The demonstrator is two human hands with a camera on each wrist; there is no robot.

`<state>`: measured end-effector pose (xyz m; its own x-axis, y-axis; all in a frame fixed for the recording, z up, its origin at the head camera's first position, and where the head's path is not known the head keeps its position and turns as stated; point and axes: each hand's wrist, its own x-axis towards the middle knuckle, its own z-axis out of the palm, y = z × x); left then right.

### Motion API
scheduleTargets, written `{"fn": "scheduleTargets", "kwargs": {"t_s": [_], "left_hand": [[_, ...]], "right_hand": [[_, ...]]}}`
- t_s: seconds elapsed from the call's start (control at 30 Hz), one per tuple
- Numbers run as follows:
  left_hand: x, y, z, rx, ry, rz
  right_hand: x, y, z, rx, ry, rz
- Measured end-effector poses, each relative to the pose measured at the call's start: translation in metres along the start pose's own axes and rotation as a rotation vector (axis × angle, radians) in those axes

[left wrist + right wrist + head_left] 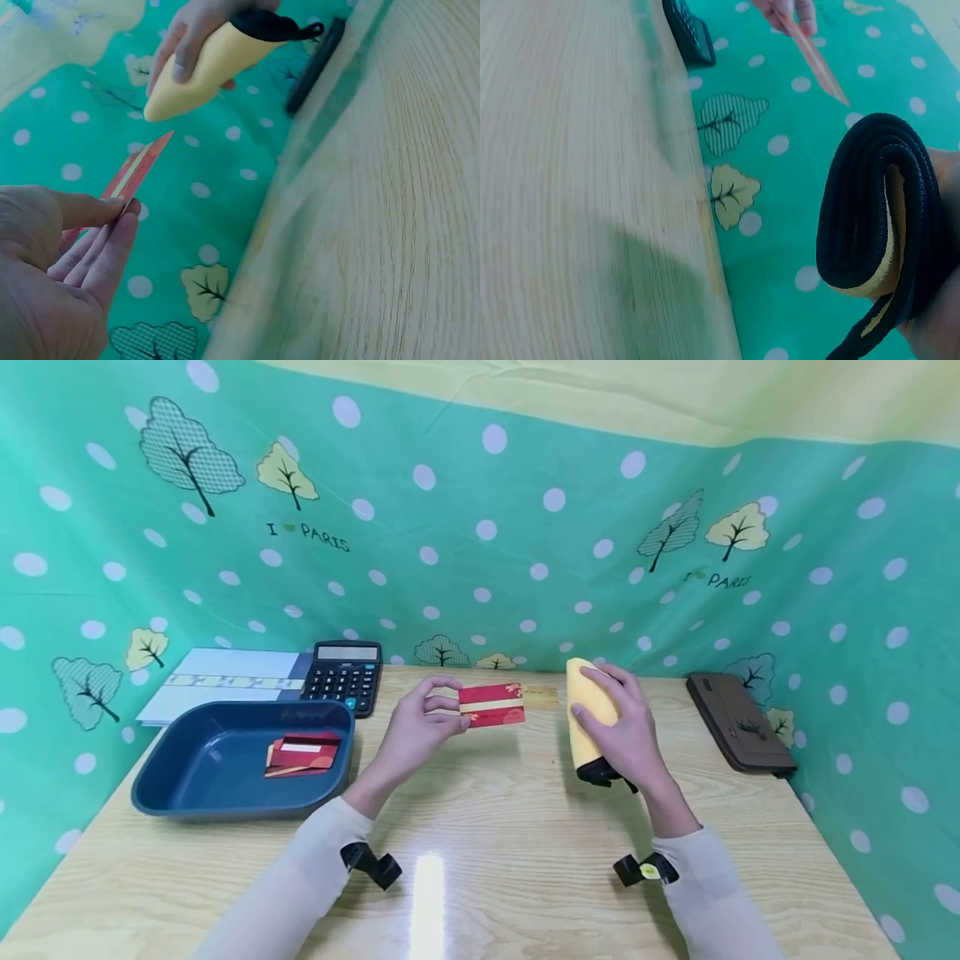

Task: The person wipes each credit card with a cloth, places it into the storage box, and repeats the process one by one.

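My left hand (423, 722) pinches a red card (491, 717) with a cream stripe between thumb and fingers, above the table. In the left wrist view the card (139, 169) is seen nearly edge-on. My right hand (621, 722) grips a yellow cloth (585, 739) folded into a thick bundle, with a black edge at its lower end. The right wrist view shows the rolled layers of that black edge (840, 217) and a hanging loop (862, 330). A gold card (542, 697) lies on the table behind the red card, partly covered by it in the head view.
A dark blue bin (217, 706) at left holds several cards (303, 753), mostly red. Behind it are white papers (217, 664) and a black calculator (342, 681). A brown wallet (738, 722) lies at the right. A patterned green curtain (480, 568) hangs around the wooden table (495, 827).
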<state>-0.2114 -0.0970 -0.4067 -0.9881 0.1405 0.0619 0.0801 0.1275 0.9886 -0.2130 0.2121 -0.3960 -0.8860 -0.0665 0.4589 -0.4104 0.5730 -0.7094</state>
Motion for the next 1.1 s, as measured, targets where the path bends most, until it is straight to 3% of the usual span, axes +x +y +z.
{"fn": "scheduleTargets", "kwargs": {"t_s": [0.33,0.63,1.1], "left_hand": [[-0.015,0.006,-0.009,0.002,0.025,0.044],[-0.013,0.0,-0.007,-0.015,0.048,0.055],[-0.015,-0.001,-0.003,-0.079,0.016,0.062]], "right_hand": [[-0.01,-0.021,0.012,-0.012,-0.03,-0.07],[-0.017,-0.032,0.023,-0.041,-0.061,-0.13],[-0.024,-0.034,0.041,-0.082,-0.087,-0.156]]}}
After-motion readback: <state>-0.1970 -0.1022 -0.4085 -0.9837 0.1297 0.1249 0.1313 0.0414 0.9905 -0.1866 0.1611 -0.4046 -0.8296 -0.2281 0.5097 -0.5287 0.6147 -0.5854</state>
